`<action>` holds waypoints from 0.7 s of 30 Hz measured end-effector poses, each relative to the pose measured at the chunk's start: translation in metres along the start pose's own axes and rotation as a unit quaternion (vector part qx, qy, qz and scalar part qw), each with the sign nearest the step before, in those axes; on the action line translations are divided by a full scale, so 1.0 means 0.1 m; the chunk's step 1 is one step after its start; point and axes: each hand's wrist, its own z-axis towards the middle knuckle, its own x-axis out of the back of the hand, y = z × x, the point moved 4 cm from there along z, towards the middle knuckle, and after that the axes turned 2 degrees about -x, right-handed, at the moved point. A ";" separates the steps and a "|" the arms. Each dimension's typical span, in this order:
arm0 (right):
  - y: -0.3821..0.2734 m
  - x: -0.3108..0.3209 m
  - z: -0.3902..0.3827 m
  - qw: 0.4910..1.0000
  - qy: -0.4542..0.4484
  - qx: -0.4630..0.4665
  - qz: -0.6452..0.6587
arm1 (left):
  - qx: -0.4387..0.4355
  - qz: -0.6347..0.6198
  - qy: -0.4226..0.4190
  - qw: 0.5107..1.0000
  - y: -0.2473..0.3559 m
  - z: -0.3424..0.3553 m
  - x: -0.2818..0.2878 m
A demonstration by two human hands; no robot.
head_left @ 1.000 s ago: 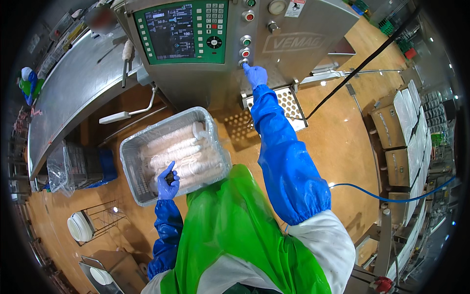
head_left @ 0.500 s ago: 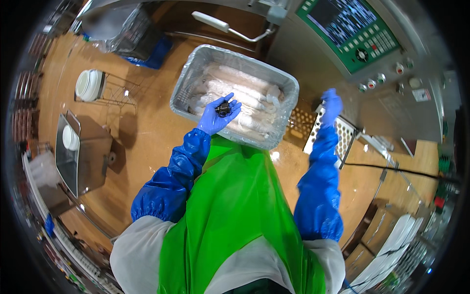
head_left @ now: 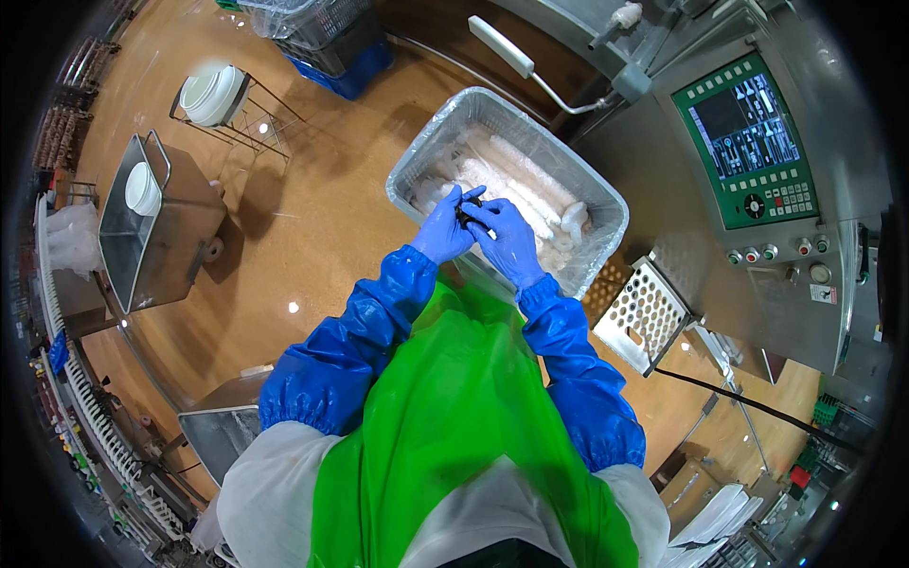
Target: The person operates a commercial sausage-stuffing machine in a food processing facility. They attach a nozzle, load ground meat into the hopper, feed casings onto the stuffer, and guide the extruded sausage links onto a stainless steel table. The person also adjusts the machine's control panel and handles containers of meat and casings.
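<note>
Both my hands, in blue gloves, meet over the near side of a grey basket lined with clear plastic. Between them is a small dark, shiny piece, mostly covered by fingers, so its kind is unclear. My left hand cradles it, and the fingers of my right hand close on it from the other side. Below lie whitish, long tube-like rolls in the basket, one end curled at the right.
At the right stands a steel machine with a green control panel and a white-handled lever. A perforated metal step juts out below. To the left are a steel tub cart, a wire stand with white containers and stacked crates.
My right hand has come in from the machine side to the dark piece in my left hand. The view has turned, shifting the basket and panel rightward.
</note>
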 end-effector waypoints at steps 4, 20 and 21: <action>-0.02 -0.11 0.11 0.994 0.016 -0.060 0.090 | 0.012 0.031 -0.037 0.999 0.20 0.06 -0.03; -0.13 -0.32 -2.24 0.724 0.433 -0.421 0.334 | 0.403 0.259 0.089 0.873 -0.36 0.09 0.11; -0.25 -0.32 -2.45 0.703 0.476 -0.419 0.321 | 0.436 0.295 0.072 0.847 -0.55 0.04 0.12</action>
